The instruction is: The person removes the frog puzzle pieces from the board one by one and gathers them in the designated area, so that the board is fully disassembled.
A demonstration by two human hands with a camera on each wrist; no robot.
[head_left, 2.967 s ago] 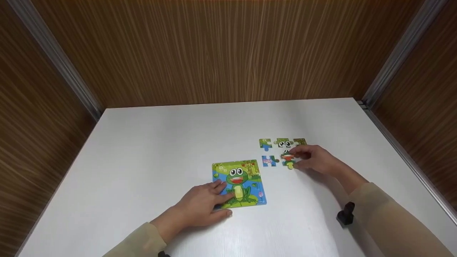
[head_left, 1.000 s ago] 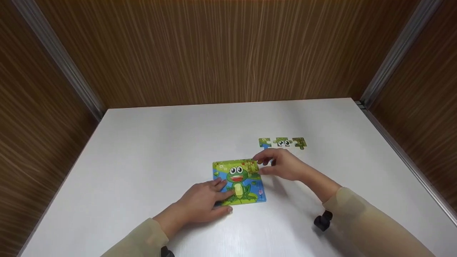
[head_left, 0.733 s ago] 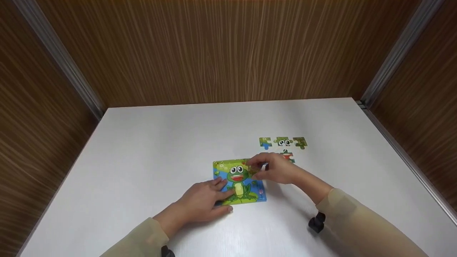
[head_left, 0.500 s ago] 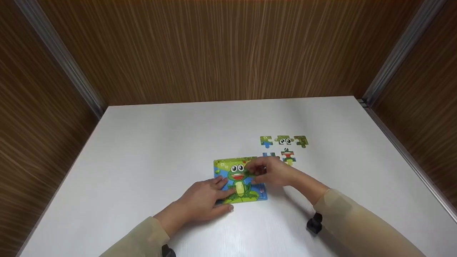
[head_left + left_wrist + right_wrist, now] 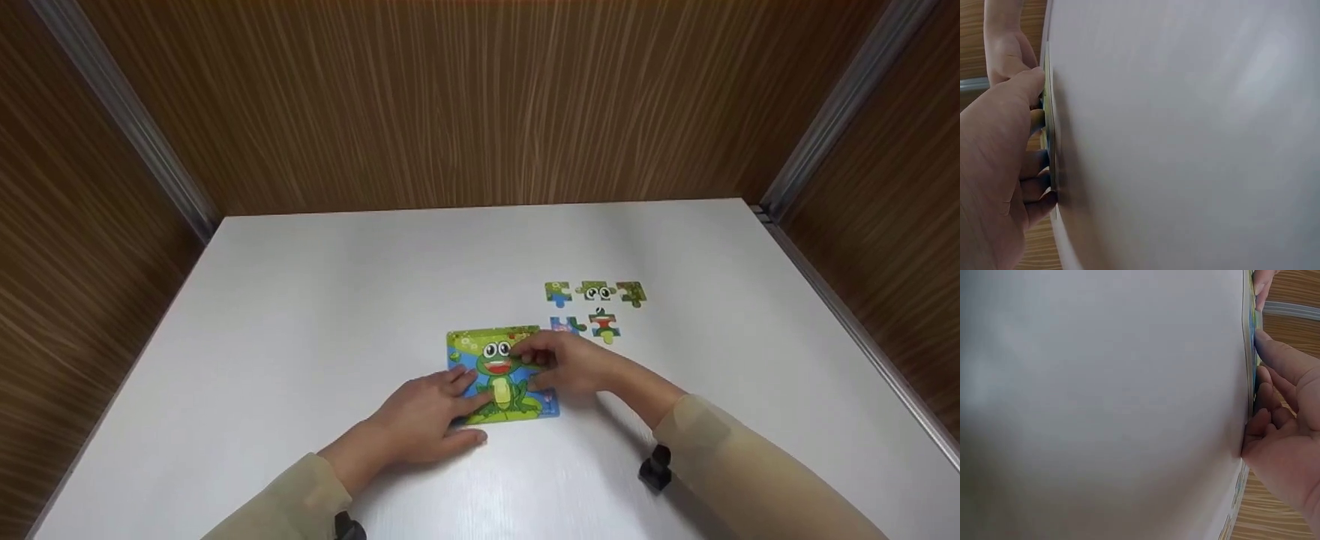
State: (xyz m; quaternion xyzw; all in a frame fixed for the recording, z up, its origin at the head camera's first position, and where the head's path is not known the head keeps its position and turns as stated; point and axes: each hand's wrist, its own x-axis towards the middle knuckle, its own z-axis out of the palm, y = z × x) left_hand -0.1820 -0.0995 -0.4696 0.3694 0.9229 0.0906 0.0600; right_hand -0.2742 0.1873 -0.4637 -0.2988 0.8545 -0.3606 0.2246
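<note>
Puzzle board (image 5: pixel 501 379), square and flat, printed with a green frog on blue and lime, lies just below the centre of the frame on a white tabletop (image 5: pixel 315 322). The left hand (image 5: pixel 427 416) rests on its lower left, fingers outstretched. The right hand (image 5: pixel 574 366) bends over its right side, thumb against the surface; I cannot tell whether it pinches anything, its fingers hiding the spot. Right of centre lie a green-and-blue piece (image 5: pixel 555 291), a frog-eyed piece (image 5: pixel 598 291) and a brown-and-green piece (image 5: pixel 636 291); below them, a half-hidden pink-and-blue piece (image 5: pixel 556 323) and a red-mouthed frog piece (image 5: pixel 603 325).
</note>
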